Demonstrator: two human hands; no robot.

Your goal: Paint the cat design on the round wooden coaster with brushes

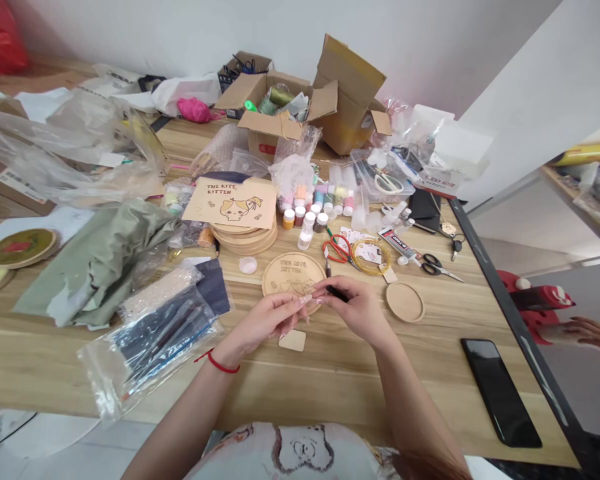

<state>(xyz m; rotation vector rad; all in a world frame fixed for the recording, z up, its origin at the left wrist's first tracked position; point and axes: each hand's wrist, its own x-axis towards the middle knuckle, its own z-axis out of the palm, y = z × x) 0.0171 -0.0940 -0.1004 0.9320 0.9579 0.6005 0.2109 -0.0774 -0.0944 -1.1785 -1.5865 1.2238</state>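
My left hand [273,317], a red string bracelet at its wrist, is closed in a pinch. Its fingertips meet those of my right hand, and whatever small thing lies between them is too small to make out. My right hand [357,308] is closed round a slim black pen-like tool [337,292], whose thin end points up and away from me. Just beyond the hands lies a round wooden board [275,273] with a kitten drawing and lettering, partly covered by my fingers. A small pale rounded card [293,341] rests on the table below my left hand.
Behind the board stand several paint pots [305,233] and a stack of wooden rounds [245,240] under a kitten print [230,203]. Orange scissors [337,248], a yellow wire coil [371,257], a wooden ring [405,302] and a phone [501,392] lie rightward; plastic bags [153,347] leftward.
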